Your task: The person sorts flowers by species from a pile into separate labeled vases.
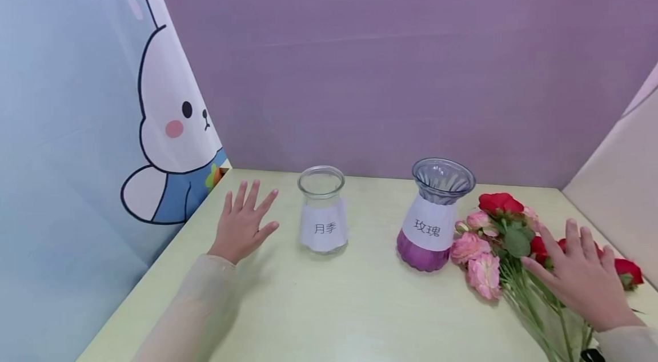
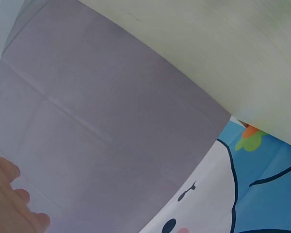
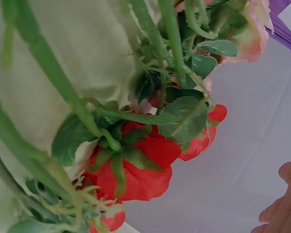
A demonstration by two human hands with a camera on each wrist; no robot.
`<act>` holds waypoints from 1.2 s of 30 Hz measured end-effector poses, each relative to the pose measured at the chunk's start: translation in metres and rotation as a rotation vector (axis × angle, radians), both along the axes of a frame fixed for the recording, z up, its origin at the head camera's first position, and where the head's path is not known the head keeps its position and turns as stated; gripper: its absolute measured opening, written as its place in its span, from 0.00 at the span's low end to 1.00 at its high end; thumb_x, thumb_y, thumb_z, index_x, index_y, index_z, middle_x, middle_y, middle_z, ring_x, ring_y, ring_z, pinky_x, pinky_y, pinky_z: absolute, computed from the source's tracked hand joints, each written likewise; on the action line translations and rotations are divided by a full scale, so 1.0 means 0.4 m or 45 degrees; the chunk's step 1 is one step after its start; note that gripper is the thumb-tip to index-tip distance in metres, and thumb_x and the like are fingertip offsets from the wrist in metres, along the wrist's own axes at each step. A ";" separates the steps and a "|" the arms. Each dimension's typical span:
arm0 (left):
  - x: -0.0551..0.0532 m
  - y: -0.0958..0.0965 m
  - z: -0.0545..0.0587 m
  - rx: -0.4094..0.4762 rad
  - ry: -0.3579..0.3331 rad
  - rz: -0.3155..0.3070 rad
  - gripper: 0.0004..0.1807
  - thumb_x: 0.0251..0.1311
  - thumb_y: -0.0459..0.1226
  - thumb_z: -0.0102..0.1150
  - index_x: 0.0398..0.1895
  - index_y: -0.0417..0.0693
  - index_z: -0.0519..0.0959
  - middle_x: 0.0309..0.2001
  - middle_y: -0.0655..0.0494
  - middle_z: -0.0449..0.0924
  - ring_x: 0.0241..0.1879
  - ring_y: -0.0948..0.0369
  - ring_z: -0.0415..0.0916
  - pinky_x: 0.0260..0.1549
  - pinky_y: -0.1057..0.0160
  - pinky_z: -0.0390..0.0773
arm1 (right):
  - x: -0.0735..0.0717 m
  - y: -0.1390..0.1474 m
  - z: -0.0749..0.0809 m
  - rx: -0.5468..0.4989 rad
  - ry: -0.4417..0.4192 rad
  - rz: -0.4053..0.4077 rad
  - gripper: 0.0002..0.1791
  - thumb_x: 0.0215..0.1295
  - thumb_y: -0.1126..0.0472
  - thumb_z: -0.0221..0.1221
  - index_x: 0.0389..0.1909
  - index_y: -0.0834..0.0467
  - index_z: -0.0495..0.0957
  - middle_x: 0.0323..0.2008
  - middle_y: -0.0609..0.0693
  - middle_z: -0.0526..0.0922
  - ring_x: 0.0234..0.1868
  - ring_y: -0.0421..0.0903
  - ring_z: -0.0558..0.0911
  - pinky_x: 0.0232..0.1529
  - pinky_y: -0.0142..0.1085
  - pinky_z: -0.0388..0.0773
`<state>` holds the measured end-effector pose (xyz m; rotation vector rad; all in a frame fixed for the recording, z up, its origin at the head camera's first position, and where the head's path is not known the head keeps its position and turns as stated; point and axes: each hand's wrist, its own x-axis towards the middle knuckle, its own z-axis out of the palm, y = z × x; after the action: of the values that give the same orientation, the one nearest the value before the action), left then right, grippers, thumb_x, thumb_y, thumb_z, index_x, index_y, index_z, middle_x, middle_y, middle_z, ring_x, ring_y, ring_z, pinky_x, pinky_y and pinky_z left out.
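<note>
My left hand (image 1: 244, 228) is spread with straight fingers over the table, left of a clear glass vase (image 1: 322, 225) that bears a white paper label. On the right, my right hand (image 1: 581, 273) spreads its fingers above a bunch of flowers and holds nothing. Red roses (image 1: 500, 203) and pink blooms (image 1: 484, 275) lie there with their green stems (image 1: 534, 310) toward the front. Between the hands stands a purple glass vase (image 1: 425, 256), also labelled. The right wrist view shows a red rose (image 3: 140, 167) close up, with the fingertips at the lower right corner.
The pale table (image 1: 329, 316) meets a purple backdrop (image 1: 390, 76) behind the vases. A light blue curtain with a cartoon rabbit (image 1: 177, 122) borders the left side. A whitish panel (image 1: 617, 179) stands along the right. A small black object (image 1: 593, 355) lies by the stems.
</note>
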<state>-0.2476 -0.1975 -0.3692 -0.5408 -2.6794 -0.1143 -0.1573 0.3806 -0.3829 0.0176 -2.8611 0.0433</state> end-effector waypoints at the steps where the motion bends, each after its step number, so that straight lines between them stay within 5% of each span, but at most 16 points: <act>1: -0.001 0.001 0.001 0.000 0.001 -0.003 0.53 0.55 0.74 0.09 0.73 0.52 0.58 0.75 0.38 0.42 0.73 0.40 0.31 0.67 0.36 0.34 | 0.002 0.000 -0.001 -0.002 -0.002 -0.002 0.53 0.65 0.31 0.47 0.75 0.54 0.29 0.66 0.82 0.31 0.66 0.79 0.34 0.59 0.72 0.25; 5: -0.005 0.006 0.003 0.002 -0.005 -0.013 0.50 0.58 0.73 0.14 0.73 0.52 0.57 0.75 0.38 0.42 0.73 0.41 0.31 0.67 0.36 0.34 | 0.008 0.000 0.001 0.006 0.006 0.002 0.52 0.65 0.32 0.47 0.75 0.54 0.29 0.66 0.82 0.32 0.66 0.79 0.34 0.59 0.72 0.25; 12: -0.014 0.006 0.003 -0.016 0.013 -0.006 0.39 0.65 0.62 0.40 0.73 0.52 0.58 0.74 0.38 0.44 0.73 0.40 0.34 0.67 0.35 0.38 | 0.007 -0.002 0.012 0.000 0.007 0.015 0.51 0.66 0.32 0.46 0.75 0.50 0.27 0.66 0.81 0.33 0.66 0.78 0.34 0.59 0.72 0.24; 20: -0.020 0.016 0.001 0.007 0.028 -0.058 0.41 0.65 0.66 0.31 0.73 0.52 0.58 0.74 0.37 0.46 0.73 0.39 0.36 0.66 0.34 0.40 | 0.012 0.011 0.026 -0.003 0.014 -0.023 0.50 0.66 0.32 0.46 0.75 0.58 0.36 0.64 0.83 0.44 0.65 0.79 0.42 0.60 0.73 0.31; 27: -0.012 0.013 0.005 0.034 0.063 -0.095 0.51 0.59 0.72 0.11 0.72 0.50 0.59 0.74 0.39 0.47 0.73 0.41 0.37 0.67 0.36 0.44 | 0.015 0.012 0.021 -0.025 0.023 0.050 0.43 0.71 0.38 0.45 0.67 0.72 0.52 0.61 0.81 0.53 0.64 0.79 0.46 0.59 0.74 0.38; 36: -0.027 0.035 0.036 0.143 0.233 -0.275 0.49 0.63 0.68 0.13 0.68 0.42 0.64 0.71 0.36 0.56 0.70 0.40 0.49 0.66 0.38 0.51 | 0.011 0.009 0.032 -0.111 0.062 0.128 0.37 0.71 0.44 0.50 0.61 0.75 0.61 0.53 0.79 0.64 0.53 0.76 0.62 0.51 0.73 0.55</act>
<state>-0.2585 -0.1835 -0.3548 -0.7648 -2.4156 -0.2616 -0.1529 0.3843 -0.3701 0.1434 -2.8047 0.1853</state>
